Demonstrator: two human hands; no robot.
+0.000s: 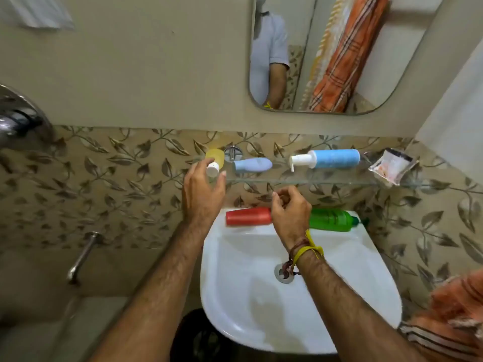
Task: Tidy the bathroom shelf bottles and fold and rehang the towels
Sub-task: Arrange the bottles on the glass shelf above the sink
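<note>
Right hand (288, 207) is hovering loosely curled, holding nothing; left hand (202, 190) is gripping the yellow bottle (215, 159). Glass shelf (300, 180) edge risks a slip.

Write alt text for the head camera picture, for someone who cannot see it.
A left hand holds a yellow bottle at the end of a glass shelf where two blue bottles lie flat. The right hand hovers, loosely curled, over a red bottle and a green bottle lying on the sink rim.
</note>
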